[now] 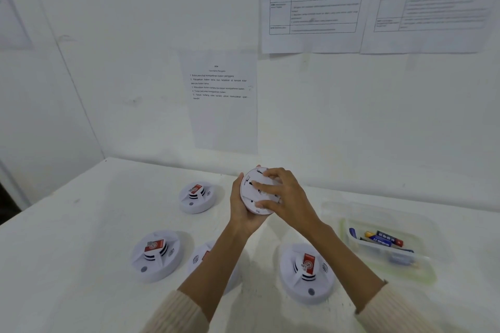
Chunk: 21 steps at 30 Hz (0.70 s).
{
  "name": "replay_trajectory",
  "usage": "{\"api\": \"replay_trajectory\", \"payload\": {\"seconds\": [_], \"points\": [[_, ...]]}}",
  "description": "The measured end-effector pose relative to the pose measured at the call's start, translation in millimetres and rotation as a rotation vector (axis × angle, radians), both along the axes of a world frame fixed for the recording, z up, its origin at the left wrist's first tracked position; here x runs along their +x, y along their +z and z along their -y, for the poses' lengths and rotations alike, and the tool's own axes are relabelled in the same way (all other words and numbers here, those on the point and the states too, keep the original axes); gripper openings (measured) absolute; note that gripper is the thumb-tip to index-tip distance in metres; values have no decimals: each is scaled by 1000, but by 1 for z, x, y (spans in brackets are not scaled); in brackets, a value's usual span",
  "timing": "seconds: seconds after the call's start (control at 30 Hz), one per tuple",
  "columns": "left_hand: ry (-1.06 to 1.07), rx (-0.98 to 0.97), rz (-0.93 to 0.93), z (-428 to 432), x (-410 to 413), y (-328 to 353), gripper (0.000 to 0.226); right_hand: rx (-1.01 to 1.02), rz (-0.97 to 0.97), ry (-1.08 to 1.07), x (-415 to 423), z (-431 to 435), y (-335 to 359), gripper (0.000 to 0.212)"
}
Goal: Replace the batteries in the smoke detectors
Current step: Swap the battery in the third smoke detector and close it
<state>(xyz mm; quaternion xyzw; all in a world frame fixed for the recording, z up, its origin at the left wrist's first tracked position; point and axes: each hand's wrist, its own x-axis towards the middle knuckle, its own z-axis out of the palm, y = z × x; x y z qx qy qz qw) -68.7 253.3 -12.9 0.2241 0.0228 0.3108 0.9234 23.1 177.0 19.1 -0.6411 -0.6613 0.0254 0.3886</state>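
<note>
Both hands hold one smoke detector [250, 193] above the far middle of the white table [81, 224].

The left hand [240, 209] grips its left edge from below. The right hand [288, 197] lies on its back side with bent, spread fingers and grips it too. Four other detectors [157, 254] stand on the table, to the left and nearer. At the right, a clear box [422, 258] holds batteries [385, 240].
</note>
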Motion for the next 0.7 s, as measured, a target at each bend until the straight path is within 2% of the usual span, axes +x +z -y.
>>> {"api": "replay_trajectory", "payload": {"seconds": [0.17, 0.33, 0.53, 0.7], "points": [[19, 24, -51, -2, 2, -3, 55, 38, 26, -79, -1, 0, -9, 40], [95, -43, -120, 0, 7, 2, 44, 185, 19, -209, -8, -4, -11, 42], [99, 27, -76, -3, 8, 2, 65, 164, -85, -266, -13, -6, -6, 70], [143, 1, -153, -1, 6, 9, 41, 151, -192, -311, -18, -5, -8, 87]]}}
